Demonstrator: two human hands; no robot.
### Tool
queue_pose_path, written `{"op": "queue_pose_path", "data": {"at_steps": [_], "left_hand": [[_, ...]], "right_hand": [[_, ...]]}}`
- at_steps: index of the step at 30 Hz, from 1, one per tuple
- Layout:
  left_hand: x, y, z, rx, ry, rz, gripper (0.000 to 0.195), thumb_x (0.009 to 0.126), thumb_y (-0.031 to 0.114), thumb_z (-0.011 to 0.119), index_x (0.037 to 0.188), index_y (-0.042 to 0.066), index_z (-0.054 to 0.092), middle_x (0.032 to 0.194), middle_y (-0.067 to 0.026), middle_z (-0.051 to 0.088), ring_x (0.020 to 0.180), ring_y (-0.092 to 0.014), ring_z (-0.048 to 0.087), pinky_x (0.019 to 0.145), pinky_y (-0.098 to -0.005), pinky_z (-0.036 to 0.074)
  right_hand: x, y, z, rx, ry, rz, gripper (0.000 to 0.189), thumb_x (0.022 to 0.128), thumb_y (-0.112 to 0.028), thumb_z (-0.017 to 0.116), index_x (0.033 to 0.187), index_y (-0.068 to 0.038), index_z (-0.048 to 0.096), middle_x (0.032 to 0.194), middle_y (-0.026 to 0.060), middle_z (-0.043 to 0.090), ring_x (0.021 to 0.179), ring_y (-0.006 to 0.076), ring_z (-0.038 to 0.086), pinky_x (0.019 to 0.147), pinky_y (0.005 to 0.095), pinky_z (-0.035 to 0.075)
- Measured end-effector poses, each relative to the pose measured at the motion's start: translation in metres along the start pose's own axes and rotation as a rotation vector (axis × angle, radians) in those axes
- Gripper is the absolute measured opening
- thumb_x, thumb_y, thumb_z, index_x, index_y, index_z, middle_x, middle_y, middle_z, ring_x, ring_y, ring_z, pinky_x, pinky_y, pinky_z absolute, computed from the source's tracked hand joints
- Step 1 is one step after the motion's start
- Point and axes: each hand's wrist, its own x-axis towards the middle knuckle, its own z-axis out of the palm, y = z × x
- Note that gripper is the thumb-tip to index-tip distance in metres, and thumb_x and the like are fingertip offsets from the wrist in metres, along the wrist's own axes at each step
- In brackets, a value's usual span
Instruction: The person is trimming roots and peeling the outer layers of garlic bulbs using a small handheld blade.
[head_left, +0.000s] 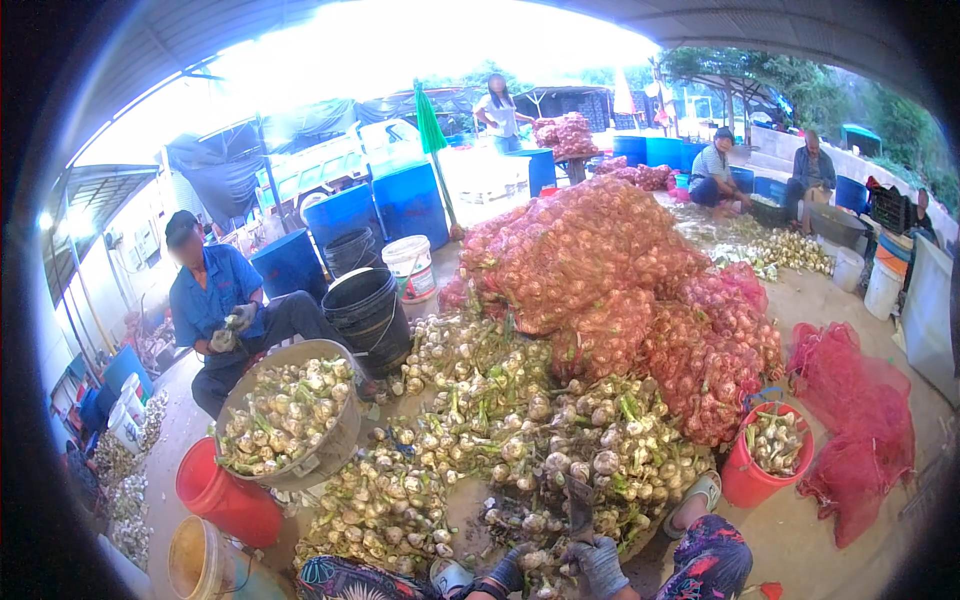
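Observation:
At the bottom of the head view, my gloved left hand (508, 570) is closed about a garlic bulb (534, 559), its fingers partly hidden. My gloved right hand (598, 568) lies just to the right, at the base of an upright dark metal blade (580, 510); its fingers are curled round the lower end. Between the hands are garlic bulbs with roots and cut stems. A wide heap of garlic bulbs (480, 420) spreads over the floor in front of my knees.
Red mesh sacks of garlic (570, 255) are piled beyond the heap. A basin (341, 442) of garlic and a red bucket (225, 495) stand left. Another red bucket (739, 480) and empty mesh sacks (851, 427) lie right. A co-worker (225, 292) sits left; several people are farther back.

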Motion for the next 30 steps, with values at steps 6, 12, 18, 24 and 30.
{"op": "queue_pose_path", "data": {"at_steps": [6,12,18,24,30], "left_hand": [[0.022,-0.007,-0.022,-0.043,-0.055,-0.067,0.034,0.084,0.037,0.043,0.096,0.010,0.059,0.092,-0.0078,0.062,0.081,-0.024,0.058,0.077,-0.0401,0.045],[0.004,-0.005,-0.009,0.059,-0.054,-0.002,0.032,0.083,0.033,0.046,0.107,0.013,0.053,0.101,-0.0025,0.059,0.096,-0.022,0.052,0.093,-0.0404,0.034],[0.004,0.000,-0.011,0.117,-0.041,0.033,0.030,0.081,0.025,0.050,0.110,0.015,0.050,0.105,0.0005,0.057,0.099,-0.018,0.049,0.099,-0.0382,0.027],[0.003,-0.004,-0.006,0.295,-0.012,0.165,0.030,0.082,0.034,0.047,0.105,0.014,0.054,0.097,-0.0033,0.060,0.088,-0.019,0.053,0.082,-0.0389,0.041],[0.005,-0.003,-0.008,0.016,-0.014,-0.073,0.032,0.082,0.035,0.047,0.102,0.012,0.055,0.097,-0.0054,0.060,0.090,-0.021,0.054,0.084,-0.0390,0.041]], "right_hand": [[0.009,0.018,-0.002,-0.062,0.027,-0.027,0.014,0.073,-0.013,0.064,0.078,-0.001,0.063,0.064,0.0015,0.061,0.054,0.0075,0.052,0.051,0.0243,0.043],[0.009,0.020,-0.004,-0.042,0.053,-0.029,0.015,0.073,-0.013,0.065,0.081,-0.001,0.064,0.067,0.0033,0.062,0.057,0.0082,0.054,0.053,0.0243,0.045],[0.003,0.007,-0.002,-0.040,-0.015,0.002,0.016,0.075,-0.012,0.063,0.082,0.001,0.063,0.068,0.0055,0.063,0.058,0.0106,0.058,0.053,0.0252,0.048],[0.000,0.003,0.002,0.217,-0.001,0.074,0.014,0.076,-0.011,0.061,0.082,0.002,0.063,0.068,0.0069,0.063,0.058,0.0120,0.059,0.049,0.0255,0.049],[0.002,0.004,-0.001,0.076,-0.041,0.060,0.015,0.076,-0.012,0.061,0.083,0.002,0.062,0.070,0.0079,0.064,0.058,0.0123,0.059,0.049,0.0245,0.049]]}}
